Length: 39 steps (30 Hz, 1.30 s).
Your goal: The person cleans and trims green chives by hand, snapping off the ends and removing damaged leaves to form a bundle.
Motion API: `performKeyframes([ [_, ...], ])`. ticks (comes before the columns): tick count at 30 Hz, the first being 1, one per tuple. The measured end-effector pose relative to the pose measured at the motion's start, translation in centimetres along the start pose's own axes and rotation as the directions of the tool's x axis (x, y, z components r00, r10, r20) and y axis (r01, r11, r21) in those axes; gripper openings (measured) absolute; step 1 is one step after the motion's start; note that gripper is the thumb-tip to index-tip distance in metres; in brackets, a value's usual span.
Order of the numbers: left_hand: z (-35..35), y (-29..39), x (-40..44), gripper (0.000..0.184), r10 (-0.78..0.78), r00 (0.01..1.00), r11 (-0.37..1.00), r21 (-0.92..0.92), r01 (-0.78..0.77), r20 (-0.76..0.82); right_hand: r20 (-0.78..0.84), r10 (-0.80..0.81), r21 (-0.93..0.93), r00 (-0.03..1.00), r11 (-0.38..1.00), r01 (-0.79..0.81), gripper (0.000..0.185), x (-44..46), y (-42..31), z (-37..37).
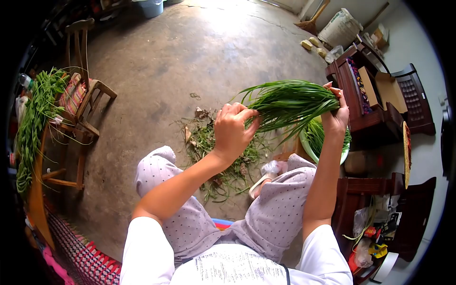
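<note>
A thick bunch of long, flat green chives (294,102) is held up sideways in front of my knees. My right hand (338,111) is wrapped round one end of it. At the opposite end, the fingers of my left hand (235,128) are closed in a pinch on some of the leaves. Behind my right forearm stands a pale green basin (308,148) with more chives (316,135) in it, partly hidden by the arm. Below my left hand, a pile of green trimmings and dry leaves (228,166) lies on the floor.
At the left are a wooden chair (97,92) and a heap of leafy green stems (40,107). Dark wooden furniture (349,88) with an open cardboard box (394,92) stands at the right. A white sack (339,28) and broom (308,23) are farther back.
</note>
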State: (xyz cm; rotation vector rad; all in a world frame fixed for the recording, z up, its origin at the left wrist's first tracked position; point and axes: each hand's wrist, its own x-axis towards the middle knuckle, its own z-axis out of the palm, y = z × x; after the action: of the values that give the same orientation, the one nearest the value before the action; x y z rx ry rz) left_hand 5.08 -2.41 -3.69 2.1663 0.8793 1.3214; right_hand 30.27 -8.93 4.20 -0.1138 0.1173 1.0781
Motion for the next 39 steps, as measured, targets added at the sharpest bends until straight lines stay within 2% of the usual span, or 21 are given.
performKeyframes([
  [9,1.1,0.0,0.5,0.011,-0.001,0.999,0.999,0.032,0.003,-0.053,-0.015,-0.027,0.001,1.000,1.000,0.027,0.024,0.0,-0.3,-0.1],
  [17,2.1,-0.1,1.1,0.017,0.118,0.990,0.987,0.120,-0.108,-0.080,0.000,-0.011,0.022,1.000,1.000,0.011,0.023,0.1,-0.6,-0.3],
  [21,2.6,-0.2,0.8,0.020,0.126,0.990,0.984,0.135,-0.117,-0.060,-0.006,-0.008,0.031,1.000,0.999,0.009,0.023,-0.1,-0.6,-0.1],
  [27,3.0,-0.2,0.6,0.022,0.152,0.987,0.983,0.116,-0.145,-0.052,-0.005,-0.028,0.037,1.000,0.999,0.029,0.023,-0.1,-0.6,-0.1],
  [29,3.2,0.0,0.4,0.027,0.090,0.996,0.994,0.055,-0.090,0.009,-0.020,-0.051,0.022,0.999,0.998,0.051,0.023,0.2,-0.8,-0.2],
  [32,3.3,0.1,0.4,0.032,0.075,0.997,0.996,-0.039,-0.075,-0.011,0.007,-0.016,0.059,1.000,0.998,0.015,0.024,0.1,-0.7,-0.4],
  [35,3.4,0.1,0.4,0.035,0.073,0.997,0.996,-0.055,-0.073,-0.012,-0.035,-0.062,0.029,0.997,0.998,0.063,0.025,0.1,-0.5,-0.1],
  [39,3.4,0.4,0.2,0.033,0.027,1.000,0.995,-0.093,-0.028,-0.013,-0.015,-0.034,0.060,0.999,0.998,0.035,0.025,-0.1,-0.4,-0.2],
])
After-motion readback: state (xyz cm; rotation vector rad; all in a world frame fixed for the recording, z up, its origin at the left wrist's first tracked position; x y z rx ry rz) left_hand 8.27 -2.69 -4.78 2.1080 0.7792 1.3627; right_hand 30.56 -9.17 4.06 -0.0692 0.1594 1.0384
